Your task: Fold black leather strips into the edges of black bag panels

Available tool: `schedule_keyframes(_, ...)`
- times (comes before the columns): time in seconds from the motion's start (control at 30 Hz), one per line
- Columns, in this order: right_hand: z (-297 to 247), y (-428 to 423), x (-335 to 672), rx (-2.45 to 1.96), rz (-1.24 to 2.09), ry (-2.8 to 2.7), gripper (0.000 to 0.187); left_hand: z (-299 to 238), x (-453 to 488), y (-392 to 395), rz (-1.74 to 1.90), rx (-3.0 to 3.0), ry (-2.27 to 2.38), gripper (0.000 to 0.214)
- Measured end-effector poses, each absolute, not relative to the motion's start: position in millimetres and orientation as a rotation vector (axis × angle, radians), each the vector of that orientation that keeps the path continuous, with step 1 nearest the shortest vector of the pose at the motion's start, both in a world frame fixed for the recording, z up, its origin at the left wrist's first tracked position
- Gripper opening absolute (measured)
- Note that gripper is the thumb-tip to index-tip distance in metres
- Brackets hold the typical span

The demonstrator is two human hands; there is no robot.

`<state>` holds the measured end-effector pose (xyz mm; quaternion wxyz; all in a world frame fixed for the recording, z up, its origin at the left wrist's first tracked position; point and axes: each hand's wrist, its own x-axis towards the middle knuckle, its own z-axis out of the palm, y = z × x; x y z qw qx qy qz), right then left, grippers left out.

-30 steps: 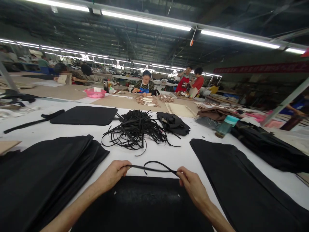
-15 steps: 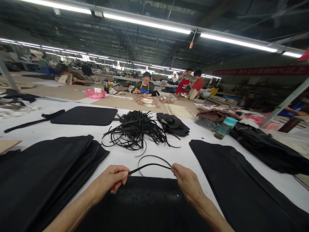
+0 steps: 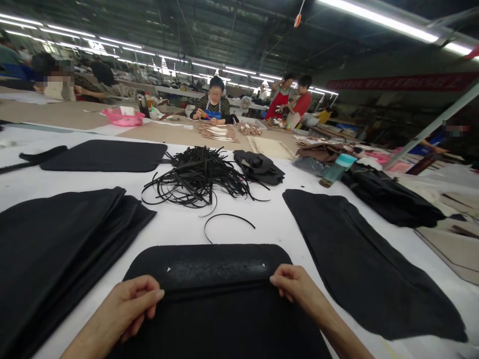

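A black panel (image 3: 224,329) with rounded far corners lies in front of me, with a shiny band and two small white marks near its far edge. My left hand (image 3: 140,304) pinches one end of a narrow black strip (image 3: 217,290) above this panel. The other end is between the closed fingertips of my right hand (image 3: 294,283). Stretched nearly straight between the hands, the strip is hard to tell from the black beneath it; whether it touches the panel I cannot tell. One loose thin strip (image 3: 234,216) curves on the white tabletop just beyond.
A tangled pile of black strips (image 3: 209,174) lies farther back, beside a flat black panel (image 3: 107,155) and folded black pieces (image 3: 260,167). Stacks of black panels flank me at left (image 3: 63,234) and right (image 3: 359,254). A teal-lidded bottle (image 3: 337,170) stands at right. Several people work beyond.
Both hands have come down and nearer, spreading apart. The strip, bowed between them before, is now drawn almost straight over the panel. The view has tipped downward.
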<state>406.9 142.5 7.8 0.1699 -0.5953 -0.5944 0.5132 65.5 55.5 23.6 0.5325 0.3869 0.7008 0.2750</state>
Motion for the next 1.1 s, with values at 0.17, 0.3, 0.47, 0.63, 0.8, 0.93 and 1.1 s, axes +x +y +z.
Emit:
schedule_keyframes(0.17, 1.8, 146.5, 403.3, -1.723, 1.420, -1.654, 0.022, 13.2, 62.1, 61.0, 0.630, 0.954, 1.747, 0.050)
schedule_keyframes(0.3, -1.8, 148.6, 398.3, -1.795, 1.312, -1.683, 0.019, 2.2, 57.8, 67.0, 0.624, 0.993, 1.832, 0.048)
schedule_keyframes(0.47, -11.1, 151.0, 393.7, -1.911, 1.120, -1.720, 0.013, 3.2, 60.6, 73.6, 0.673, 1.019, 1.922, 0.039)
schedule_keyframes(0.63, -15.3, 152.7, 391.5, -1.974, 1.040, -1.752, 0.016, -0.5, 58.4, 77.5, 0.651, 0.998, 1.926, 0.040)
schedule_keyframes(0.8, -13.2, 153.2, 389.6, -2.014, 0.952, -1.802, 0.019, -16.6, 45.4, 79.7, 0.633, 0.996, 1.835, 0.037)
schedule_keyframes(0.93, -10.5, 152.6, 388.8, -2.023, 0.907, -1.837, 0.020, -14.6, 45.6, 81.0, 0.606, 0.983, 1.813, 0.037)
schedule_keyframes(1.1, -7.7, 153.7, 386.4, -2.047, 0.882, -1.859, 0.020, -7.3, 51.3, 83.0, 0.609, 0.955, 1.849, 0.040)
